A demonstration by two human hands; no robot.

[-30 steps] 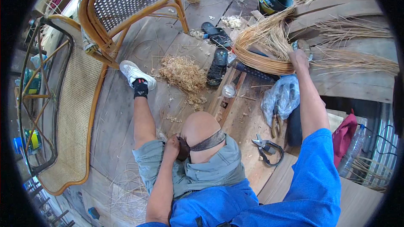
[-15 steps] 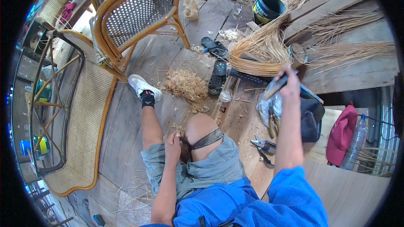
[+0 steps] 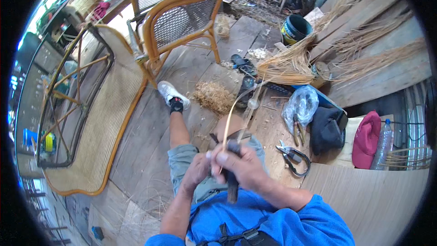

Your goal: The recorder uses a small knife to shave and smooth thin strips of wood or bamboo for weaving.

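Note:
In front of my lap both hands meet. My right hand [image 3: 243,166] is closed round a dark-handled tool [image 3: 232,191]; the grip hides its working end. A thin, pale rattan strip [image 3: 229,120] rises in a curve from beneath my right thumb toward the rattan bundle. My left hand [image 3: 196,169] is closed against the right hand's fingertips, and what it pinches is hidden. Below the hands, a dark band lies across my right thigh. The bundle of long rattan strips [image 3: 287,66] lies ahead, on the boards.
Curly shavings [image 3: 214,97] are heaped beside my shoe. Cutting pliers [image 3: 293,157], a plastic bag [image 3: 301,105], a black cap [image 3: 328,130], a red cap [image 3: 367,139] and a bottle [image 3: 383,143] lie right. A rattan chair [image 3: 182,23] and woven settee [image 3: 109,123] stand left; a bucket [image 3: 296,29] stands ahead.
My right hand has come back from the rattan bundle to my left hand, still with the tool. A single strip now stands up from the hands. The view has shifted slightly.

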